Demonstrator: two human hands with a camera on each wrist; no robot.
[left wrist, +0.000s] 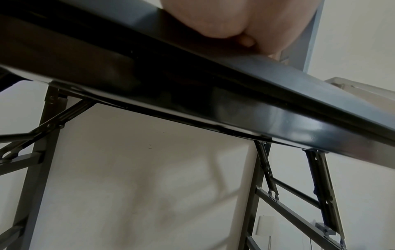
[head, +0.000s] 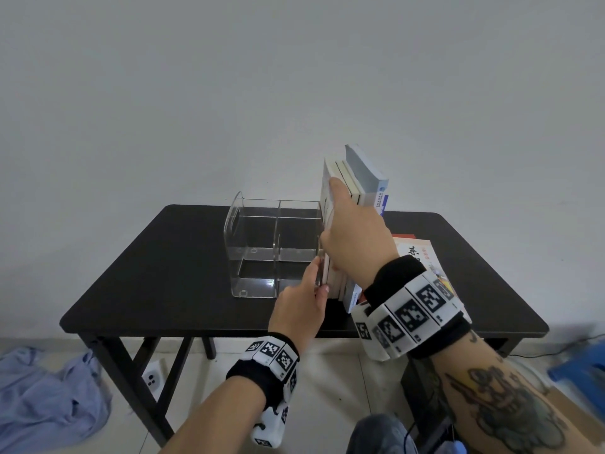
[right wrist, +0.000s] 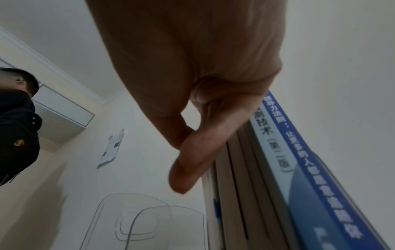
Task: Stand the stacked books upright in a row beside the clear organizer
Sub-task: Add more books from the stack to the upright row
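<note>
Black table [head: 163, 257]: right hand [head: 357, 237] flat on upright books [head: 366, 181], fingers straight; left hand [head: 301, 309] pinches organizer [head: 258, 237] wall just left.

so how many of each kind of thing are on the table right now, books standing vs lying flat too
upright books: 5 that can be told apart, spines partly hidden
flat books: 2, an orange-and-white cover on a red one
clear organizer: 1
total: 8
</note>
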